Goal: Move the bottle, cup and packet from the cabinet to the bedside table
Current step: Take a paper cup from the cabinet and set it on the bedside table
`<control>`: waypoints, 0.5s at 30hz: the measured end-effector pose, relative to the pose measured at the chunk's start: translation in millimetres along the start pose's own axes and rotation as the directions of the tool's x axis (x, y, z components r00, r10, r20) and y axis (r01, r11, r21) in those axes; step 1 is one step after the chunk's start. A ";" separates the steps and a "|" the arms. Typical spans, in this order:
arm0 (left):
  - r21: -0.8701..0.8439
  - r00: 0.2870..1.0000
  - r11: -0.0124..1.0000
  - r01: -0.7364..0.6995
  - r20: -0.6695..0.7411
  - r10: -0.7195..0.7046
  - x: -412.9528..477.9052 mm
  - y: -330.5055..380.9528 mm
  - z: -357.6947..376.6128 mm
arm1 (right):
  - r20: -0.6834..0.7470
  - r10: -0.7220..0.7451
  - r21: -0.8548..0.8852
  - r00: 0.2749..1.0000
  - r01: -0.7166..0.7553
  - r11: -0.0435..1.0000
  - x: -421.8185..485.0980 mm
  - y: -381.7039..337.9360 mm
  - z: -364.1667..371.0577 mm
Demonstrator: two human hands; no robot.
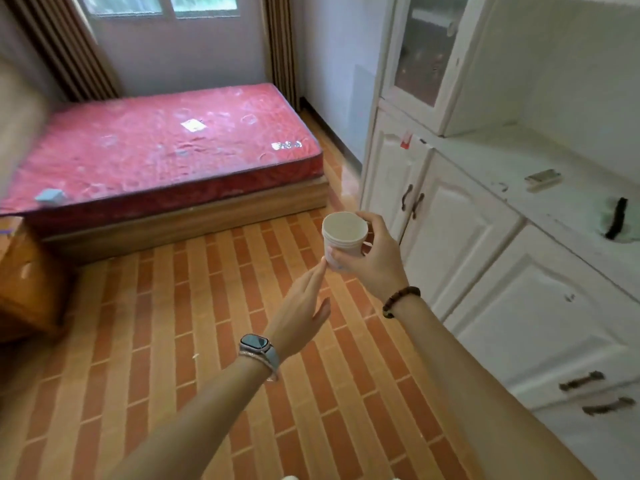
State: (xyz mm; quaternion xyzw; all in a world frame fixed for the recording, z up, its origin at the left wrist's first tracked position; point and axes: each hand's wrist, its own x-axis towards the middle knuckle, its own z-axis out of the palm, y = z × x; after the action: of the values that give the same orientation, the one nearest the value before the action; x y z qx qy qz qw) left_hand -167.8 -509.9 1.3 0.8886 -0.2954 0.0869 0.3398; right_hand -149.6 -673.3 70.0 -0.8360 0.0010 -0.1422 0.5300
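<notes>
My right hand [372, 259] grips a white paper cup [343, 237] upright above the tiled floor, just left of the white cabinet [485, 237]. My left hand [304, 303] reaches up beneath it with fingers straight, its fingertips touching the cup's lower side. A small flat packet [542, 177] lies on the cabinet's counter. The wooden bedside table [27, 275] stands at the left edge beside the bed. No bottle is in view.
A bed with a red mattress [166, 147] fills the far left of the room. A dark object [616, 218] lies on a round patch on the counter at the right edge. Open brick-pattern floor [207, 341] lies between cabinet and bedside table.
</notes>
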 end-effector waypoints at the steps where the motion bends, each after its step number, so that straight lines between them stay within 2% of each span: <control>1: 0.011 1.000 1.000 0.014 -0.009 -0.013 -8.8 -11.9 -10.8 | 0.022 -0.015 -0.002 1.000 0.016 1.000 2.3 -4.8 19.1; 9: 0.050 0.967 0.977 0.208 -0.161 -0.198 -67.9 -89.9 -83.4 | 0.187 -0.147 0.005 0.971 0.148 0.989 10.9 -49.4 146.5; 15: -0.021 0.881 0.921 0.389 -0.284 -0.379 -91.0 -131.4 -124.4 | 0.335 -0.214 0.086 0.917 0.196 0.977 28.3 -68.5 221.5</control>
State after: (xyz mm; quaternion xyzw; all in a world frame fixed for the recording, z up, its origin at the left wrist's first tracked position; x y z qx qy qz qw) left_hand -159.1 -307.9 -9.9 0.9140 -0.0604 0.1490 0.3724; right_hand -79.7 -451.3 49.2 -0.8296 -0.1824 -0.0492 0.5254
